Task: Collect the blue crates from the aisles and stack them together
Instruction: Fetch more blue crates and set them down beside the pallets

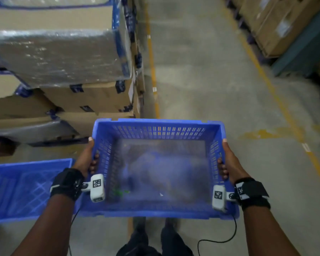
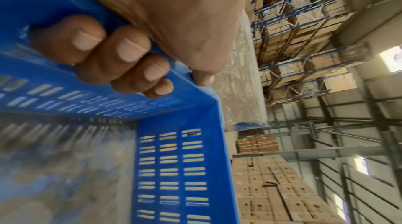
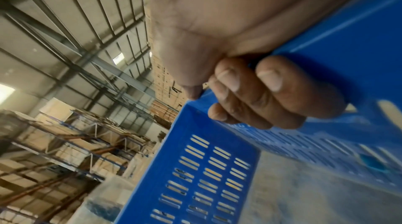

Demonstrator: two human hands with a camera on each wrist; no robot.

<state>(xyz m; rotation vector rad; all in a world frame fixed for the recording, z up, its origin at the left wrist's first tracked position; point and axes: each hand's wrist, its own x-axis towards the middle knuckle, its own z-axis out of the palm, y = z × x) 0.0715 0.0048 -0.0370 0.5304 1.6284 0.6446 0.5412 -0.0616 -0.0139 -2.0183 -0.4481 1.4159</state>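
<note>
Both hands grip one blue crate (image 1: 161,126) held above the warehouse floor (image 1: 211,71): left hand (image 1: 85,159) curled over its left rim, right hand (image 1: 229,163) curled over its right rim, fingers hooked inside the slotted walls. A second blue crate (image 1: 26,189) sits low at the left, beside wrapped cardboard boxes (image 1: 63,56) lining the aisle.
</note>
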